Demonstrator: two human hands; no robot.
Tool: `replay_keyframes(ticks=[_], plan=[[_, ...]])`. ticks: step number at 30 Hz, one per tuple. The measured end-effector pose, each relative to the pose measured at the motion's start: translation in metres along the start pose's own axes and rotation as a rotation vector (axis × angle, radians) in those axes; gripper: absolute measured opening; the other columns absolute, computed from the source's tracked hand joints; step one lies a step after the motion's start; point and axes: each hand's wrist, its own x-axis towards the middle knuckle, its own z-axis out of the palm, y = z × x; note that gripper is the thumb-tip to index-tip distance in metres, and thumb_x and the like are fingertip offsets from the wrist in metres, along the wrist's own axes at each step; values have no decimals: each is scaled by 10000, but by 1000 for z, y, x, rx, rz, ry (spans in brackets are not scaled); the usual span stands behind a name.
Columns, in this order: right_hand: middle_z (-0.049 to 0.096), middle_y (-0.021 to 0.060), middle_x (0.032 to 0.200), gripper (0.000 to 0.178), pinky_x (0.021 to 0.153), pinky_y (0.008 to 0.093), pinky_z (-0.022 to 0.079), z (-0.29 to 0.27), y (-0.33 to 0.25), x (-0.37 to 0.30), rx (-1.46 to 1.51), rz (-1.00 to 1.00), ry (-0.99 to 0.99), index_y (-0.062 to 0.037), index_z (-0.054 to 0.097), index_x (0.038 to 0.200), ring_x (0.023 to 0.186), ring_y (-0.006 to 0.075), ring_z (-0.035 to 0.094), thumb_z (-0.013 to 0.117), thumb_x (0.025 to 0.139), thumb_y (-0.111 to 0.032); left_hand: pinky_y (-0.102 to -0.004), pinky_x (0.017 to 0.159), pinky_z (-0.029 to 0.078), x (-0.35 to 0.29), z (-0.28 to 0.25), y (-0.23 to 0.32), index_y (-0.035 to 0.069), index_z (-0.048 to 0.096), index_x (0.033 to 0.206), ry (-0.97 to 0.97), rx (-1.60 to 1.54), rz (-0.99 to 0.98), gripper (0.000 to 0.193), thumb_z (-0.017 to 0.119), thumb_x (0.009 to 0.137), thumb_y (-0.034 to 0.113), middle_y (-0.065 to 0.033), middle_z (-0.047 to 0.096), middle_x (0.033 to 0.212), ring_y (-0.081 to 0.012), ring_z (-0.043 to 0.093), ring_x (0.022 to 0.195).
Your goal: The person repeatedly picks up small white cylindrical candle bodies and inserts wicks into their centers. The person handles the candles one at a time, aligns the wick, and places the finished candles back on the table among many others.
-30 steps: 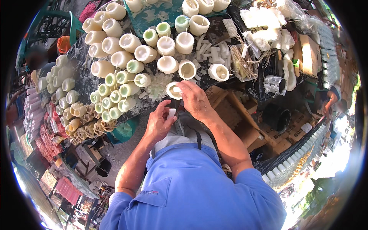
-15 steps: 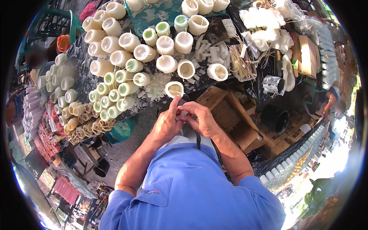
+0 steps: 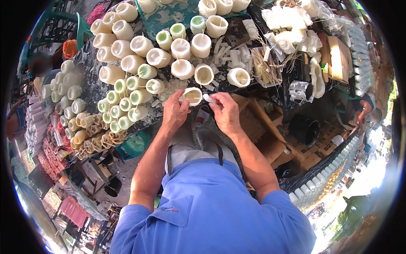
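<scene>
At the table's near edge stands a hollow, cream-coloured wax candle cup [image 3: 193,97], tilted so that its inside shows. My left hand [image 3: 175,111] grips its left rim with curled fingers. Just right of the cup, my right hand [image 3: 226,112] pinches a small white piece of wax [image 3: 208,98] between thumb and fingers. Directly behind are more wax cups, among them a hollow one [image 3: 204,75] and one with a wick [image 3: 239,78]. Wax shavings [image 3: 169,90] lie heaped to the left of my left hand.
Rows of cream and pale green candles [image 3: 141,96] cover the table's left side. White wax offcuts [image 3: 240,59], a bundle of wicks [image 3: 265,70] and a metal can [image 3: 301,92] lie to the right. Below stand an open cardboard box [image 3: 266,131] and a black bucket [image 3: 303,131].
My hands, together in front of the cup before, have moved apart. The left has gone to the cup's left side; the right has moved right, with the white wax piece now showing.
</scene>
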Motion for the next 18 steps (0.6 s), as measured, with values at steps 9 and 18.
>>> replay_keyframes(ticks=[9, 18], plan=[[672, 93, 946, 192, 763, 432, 508, 22, -20, 23, -406, -614, 42, -49, 754, 1032, 883, 310, 686, 723, 845, -18, -323, 799, 629, -1, -20, -8, -58, 684, 1364, -104, -104, 69, 418, 596, 981, 85, -146, 822, 988, -165, 789, 845], [723, 118, 1033, 204, 784, 442, 556, 29, -23, 15, -417, -403, 20, -15, 762, 1093, 916, 307, 722, 759, 890, -33, -350, 786, 632, -3, -1, -19, -74, 736, 1252, 63, -80, 165, 365, 632, 927, 58, -214, 779, 1104, -240, 803, 851]])
